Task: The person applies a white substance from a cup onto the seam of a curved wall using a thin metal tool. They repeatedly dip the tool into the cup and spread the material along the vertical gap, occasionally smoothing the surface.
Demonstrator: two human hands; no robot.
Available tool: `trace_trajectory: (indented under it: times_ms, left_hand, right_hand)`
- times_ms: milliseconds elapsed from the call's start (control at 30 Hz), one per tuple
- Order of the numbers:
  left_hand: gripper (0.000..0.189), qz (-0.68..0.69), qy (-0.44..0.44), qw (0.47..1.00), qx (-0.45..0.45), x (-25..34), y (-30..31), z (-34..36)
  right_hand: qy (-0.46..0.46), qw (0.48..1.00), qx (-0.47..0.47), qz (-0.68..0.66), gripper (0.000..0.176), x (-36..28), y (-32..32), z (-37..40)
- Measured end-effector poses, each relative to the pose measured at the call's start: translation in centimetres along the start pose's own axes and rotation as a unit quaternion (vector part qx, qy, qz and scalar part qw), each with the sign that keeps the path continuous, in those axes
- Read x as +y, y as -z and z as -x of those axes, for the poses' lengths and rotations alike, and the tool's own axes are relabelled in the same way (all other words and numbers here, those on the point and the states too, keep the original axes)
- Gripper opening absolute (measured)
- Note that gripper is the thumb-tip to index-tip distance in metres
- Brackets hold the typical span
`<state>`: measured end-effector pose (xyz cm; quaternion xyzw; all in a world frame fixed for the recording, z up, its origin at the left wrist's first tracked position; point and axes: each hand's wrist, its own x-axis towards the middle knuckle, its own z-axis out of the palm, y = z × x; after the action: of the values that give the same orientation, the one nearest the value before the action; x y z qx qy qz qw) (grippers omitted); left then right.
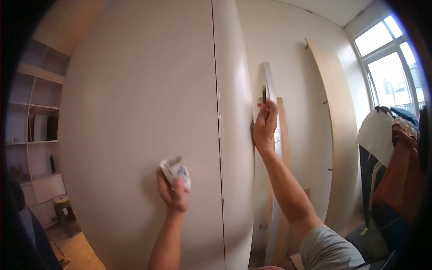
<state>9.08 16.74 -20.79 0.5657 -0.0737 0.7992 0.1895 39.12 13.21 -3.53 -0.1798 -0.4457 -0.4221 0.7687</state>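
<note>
In front of a large pale panel (144, 90), my left hand (173, 191) grips a crumpled white packet (177, 172) with dark print on it. My right hand (265, 123) is raised near the panel's rounded right edge, its fingers closed round a small dark tool (264, 94) that points upward. The tool's tip is blurred. A thin dark seam (218, 112) runs from top to bottom of the panel, between my two hands.
Boards (282, 180) lean on the wall behind my right arm, and a tall curved board (335, 112) stands farther right. Clothes (400, 171) are heaped near the window (389, 67). Shelves (42, 108) and a stool (64, 209) are at the left.
</note>
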Motion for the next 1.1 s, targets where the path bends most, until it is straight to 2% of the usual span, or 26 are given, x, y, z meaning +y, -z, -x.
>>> trace_trajectory:
  times_ms: [33, 100, 133, 200, 233, 267, 333, 367, 500, 533, 600, 667, 700, 767, 833, 933, 1000, 1067, 1100]
  left_hand:
    - [0.063, 0.023, 0.023, 0.999, 0.0, -0.1, 0.3, -1.2]
    - [0.063, 0.011, 0.032, 0.999, 0.011, 0.2, 0.4, -3.4]
    - [0.063, 0.005, 0.03, 0.999, 0.024, 0.2, 0.6, -3.9]
    - [0.067, 0.002, 0.029, 0.999, 0.022, 0.0, 0.6, -5.4]
    - [0.072, 0.004, 0.028, 0.999, 0.022, -0.5, 0.4, -6.5]
    - [0.072, -0.001, 0.043, 0.999, 0.022, -1.3, -0.1, -7.7]
    - [0.073, -0.031, 0.003, 0.998, 0.057, -2.3, -1.2, -10.2]
    - [0.079, -0.04, 0.013, 0.998, 0.042, -1.7, -1.8, -12.2]
    - [0.091, 0.01, 0.038, 0.999, 0.033, -1.2, -2.9, -19.1]
    - [0.091, 0.015, 0.046, 0.999, 0.024, -1.9, -2.7, -19.0]
    - [0.089, -0.03, 0.015, 0.994, 0.105, -4.1, -1.8, -17.0]
    - [0.087, -0.024, 0.07, 0.992, 0.098, -3.1, -2.2, -17.5]
    - [0.085, -0.012, 0.099, 0.99, 0.104, -2.1, -2.3, -16.8]
    - [0.084, -0.048, 0.082, 0.986, 0.137, -3.0, -2.5, -16.1]
    - [0.086, -0.072, 0.074, 0.993, 0.061, -2.3, -3.0, -18.6]
    - [0.089, -0.088, 0.064, 0.993, 0.055, -1.9, -4.1, -20.6]
    - [0.091, -0.07, 0.047, 0.995, 0.048, -1.8, -4.8, -21.2]
    - [0.091, -0.064, 0.074, 0.994, 0.038, -2.1, -4.4, -21.4]
    - [0.091, -0.066, 0.079, 0.994, 0.041, -2.5, -4.3, -20.6]
  right_hand:
    - [-0.01, 1.0, -0.003, 0.004, 0.016, 0.8, -0.4, -0.1]
    - [-0.089, 0.993, -0.009, -0.074, 0.022, 0.7, -0.2, -0.2]
    - [-0.101, 0.992, -0.011, -0.071, 0.022, -0.1, 0.2, 0.4]
    - [-0.131, 0.977, -0.005, -0.168, 0.02, -1.4, -0.8, -0.8]
    - [-0.107, 0.978, 0.007, -0.179, 0.018, -0.5, -1.8, -1.6]
    - [-0.12, 0.978, 0.002, -0.171, 0.018, 0.1, -2.7, -2.7]
    - [-0.067, 0.987, 0.01, -0.144, 0.016, -0.4, -4.7, -6.3]
    - [-0.05, 0.99, 0.018, -0.129, 0.014, -0.7, -6.0, -8.3]
    - [-0.023, 0.998, 0.001, -0.056, 0.017, -1.1, -9.5, -13.2]
    - [-0.025, 0.999, 0.005, -0.044, 0.017, -0.8, -9.4, -13.2]
    - [-0.068, 0.997, -0.001, -0.035, 0.021, -0.5, -8.7, -12.4]
    - [-0.102, 0.994, 0.01, -0.031, 0.023, -0.7, -9.2, -12.2]
    - [-0.115, 0.993, -0.025, -0.024, 0.024, -1.0, -8.8, -12.4]
    - [-0.133, 0.989, -0.067, 0.003, 0.023, -1.2, -8.7, -12.9]
    - [-0.176, 0.983, -0.057, 0.008, 0.022, -2.3, -9.1, -12.6]
    - [-0.188, 0.982, -0.028, 0.001, 0.021, -1.6, -9.5, -13.0]
    - [-0.159, 0.981, -0.057, 0.092, 0.021, -1.0, -8.1, -12.4]
    - [-0.163, 0.983, -0.053, 0.07, 0.022, -1.3, -8.3, -12.3]
    - [-0.171, 0.978, -0.063, 0.099, 0.025, -1.2, -7.8, -12.1]
